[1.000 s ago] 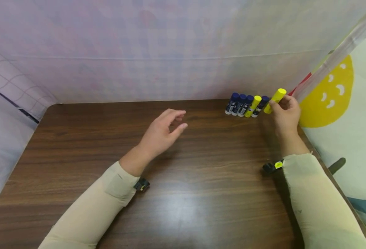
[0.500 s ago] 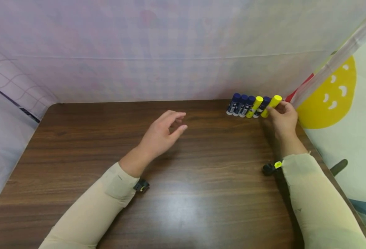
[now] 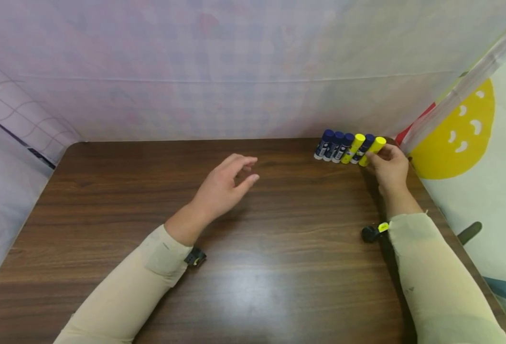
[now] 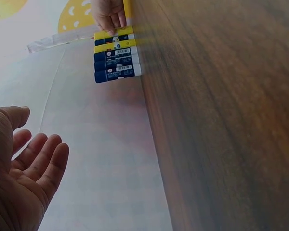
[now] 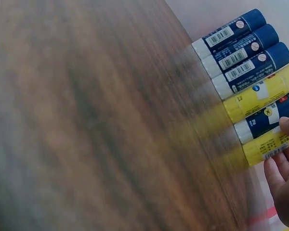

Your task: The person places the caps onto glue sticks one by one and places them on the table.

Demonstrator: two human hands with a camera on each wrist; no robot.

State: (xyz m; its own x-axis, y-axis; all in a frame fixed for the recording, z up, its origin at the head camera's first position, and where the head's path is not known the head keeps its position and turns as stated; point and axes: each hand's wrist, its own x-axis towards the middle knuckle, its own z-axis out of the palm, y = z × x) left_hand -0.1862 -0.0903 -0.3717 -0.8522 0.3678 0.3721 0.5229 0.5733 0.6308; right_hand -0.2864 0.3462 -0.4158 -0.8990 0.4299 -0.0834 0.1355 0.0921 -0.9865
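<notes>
My right hand (image 3: pixel 391 173) pinches a yellow glue stick (image 5: pixel 265 147) between thumb and fingers at the right end of a row of glue sticks. It stands upright, right beside a navy glue stick (image 5: pixel 260 120) with a white base. Left of that one come another yellow glue stick (image 5: pixel 262 93) and three navy ones, the outermost navy glue stick (image 3: pixel 324 145) forming the row's left end. Labels and barcodes face the right wrist camera. Over the middle of the table hovers my left hand (image 3: pixel 223 185), holding nothing, its fingers relaxed and thumb apart.
The brown wood-grain table (image 3: pixel 253 239) ends at the back against a pale checked curtain (image 3: pixel 235 71), close behind the row. A white cloth with a yellow print (image 3: pixel 455 138) hangs past the right edge. Each wrist wears a small black camera (image 3: pixel 370 233).
My right hand has lowered the yellow glue stick and brought it left, against the end of the row. The left hand has stayed in place.
</notes>
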